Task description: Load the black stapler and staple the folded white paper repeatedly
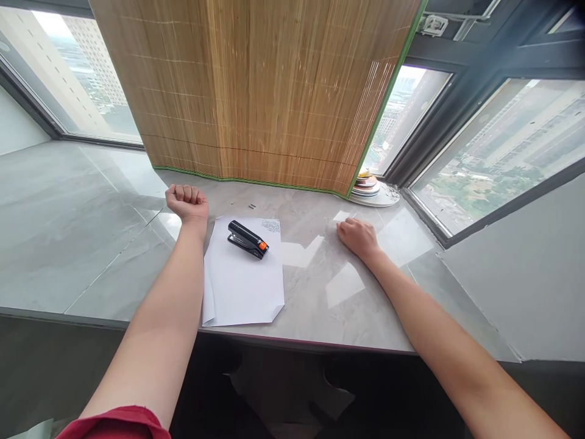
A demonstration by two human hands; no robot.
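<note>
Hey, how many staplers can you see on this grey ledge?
1: a black stapler with an orange patch, lying on the white rectangular paper. Others could be hidden behind the brown slatted blind.

The stapler (248, 239), black with an orange patch, lies aslant from ten to four o'clock, orange end at four, on the twelve o'clock part of the paper (244, 289). The paper is white, perhaps several sheets, small print at one o'clock, corners curling near five and seven.
</note>
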